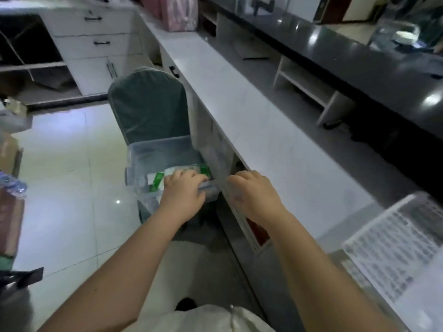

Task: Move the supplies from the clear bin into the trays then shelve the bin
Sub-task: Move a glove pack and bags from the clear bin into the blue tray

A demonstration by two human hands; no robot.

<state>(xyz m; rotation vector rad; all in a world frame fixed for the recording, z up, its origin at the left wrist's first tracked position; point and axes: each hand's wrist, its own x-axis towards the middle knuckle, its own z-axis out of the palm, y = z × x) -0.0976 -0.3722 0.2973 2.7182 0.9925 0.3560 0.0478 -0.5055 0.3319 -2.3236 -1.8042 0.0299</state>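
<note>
A clear plastic bin (pixel 153 159) sits on the seat of a green fabric-covered chair (pixel 148 106), pushed against the left edge of the long white counter (pixel 251 130). Inside the bin, near its front wall, lie white packets with green printing (pixel 182 172), so the supplies are not yet out.

The person's left hand (pixel 183 191) rests on the bin's near rim, fingers curled over the edge and closed on it; the knuckles hide whether it also touches the packets. Just right of the bin, the right hand (pixel 251 190) is loosely curled at the bin's right corner where it meets the counter's edge. The blur there makes it impossible to tell whether it has hold of the rim or of nothing.

The step in hand looks like getting a firm two-handed hold on the bin to bring it to the counter. To do it well, each hand should take an opposite rim, and the bin should rise level so the packets do not slide. Far to the right of the bin, at the near end of the counter, a white perforated plastic tray (pixel 393 245) waits, and the lift should end close beside it.
</note>
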